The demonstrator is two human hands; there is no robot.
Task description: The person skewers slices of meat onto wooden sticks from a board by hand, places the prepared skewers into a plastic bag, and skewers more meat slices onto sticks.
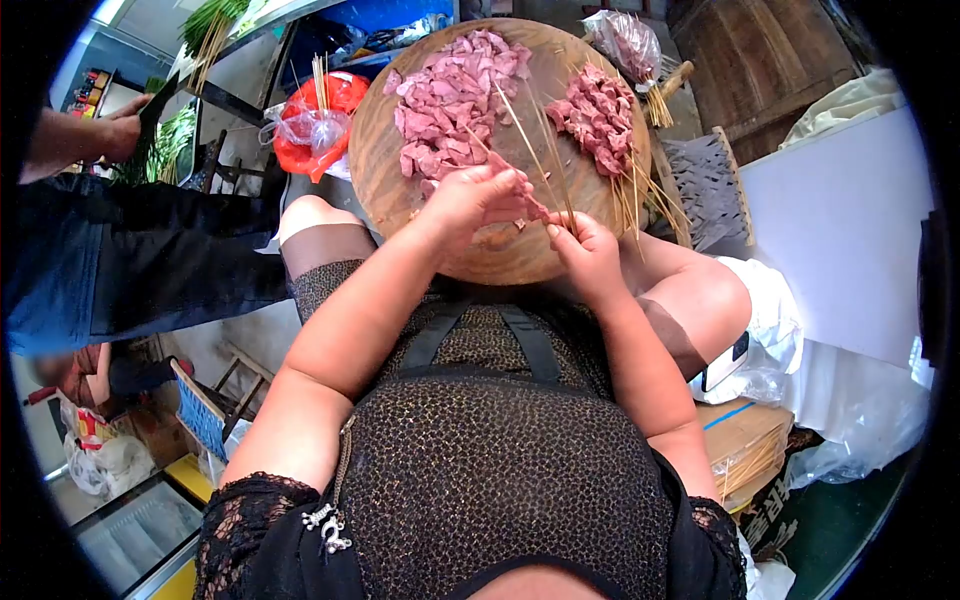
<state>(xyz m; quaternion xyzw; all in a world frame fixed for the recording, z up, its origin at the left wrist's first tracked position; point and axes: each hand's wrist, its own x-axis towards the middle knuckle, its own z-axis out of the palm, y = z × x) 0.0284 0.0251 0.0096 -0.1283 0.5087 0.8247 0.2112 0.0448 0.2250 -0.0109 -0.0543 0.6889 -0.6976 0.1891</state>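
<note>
My left hand pinches a strip of raw meat over the near part of a round wooden board. Closed around the lower ends of a few thin bamboo skewers, my right hand is just beside it, and the strip reaches to its fingertips. Whether a skewer tip has pierced the strip I cannot tell. Beyond my left hand spreads a large heap of cut raw meat. A smaller pile of skewered meat lies at the right, its bare sticks pointing over the board's edge toward me.
Left of the board, a red plastic bag has sticks standing in it. A clear bag of skewered meat lies behind right. A woven stool is at the right, a phone below. Another person's hand is at far left.
</note>
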